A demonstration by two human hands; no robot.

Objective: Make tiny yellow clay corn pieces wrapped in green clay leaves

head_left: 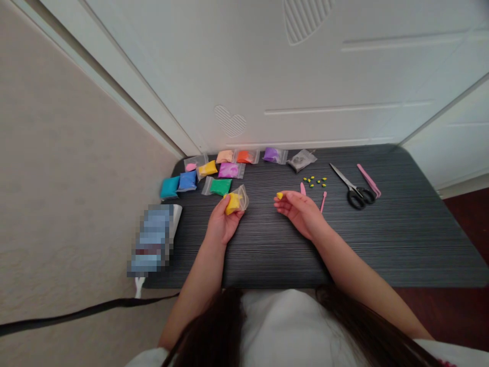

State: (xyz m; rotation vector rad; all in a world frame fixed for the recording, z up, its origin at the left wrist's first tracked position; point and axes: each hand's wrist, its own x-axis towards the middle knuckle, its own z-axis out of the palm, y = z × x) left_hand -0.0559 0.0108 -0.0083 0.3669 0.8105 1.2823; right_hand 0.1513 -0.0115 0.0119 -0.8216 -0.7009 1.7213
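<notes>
My left hand (224, 223) is closed on a clear zip bag of yellow modelling clay (233, 204), its open end pointing right. Between the thumb and fingertips of my right hand (303, 213) is a small piece of yellow clay (280, 195). Both hands are raised over the dark table, a little apart from each other. Just beyond the right hand lie two pink modelling tools, a flat one (303, 188) and a thin one (323, 202), both partly hidden by the hand. Several tiny yellow-and-green clay pieces (312, 181) sit behind them.
Bags of coloured clay line the back left, among them green (220, 186), blue (187, 180) and purple (272, 155). Black-handled scissors (356, 195) and pink tweezers (369, 180) lie at the right. A blurred packet (153, 239) is at the left edge. A white panel (244, 71) stands behind the table (405, 244).
</notes>
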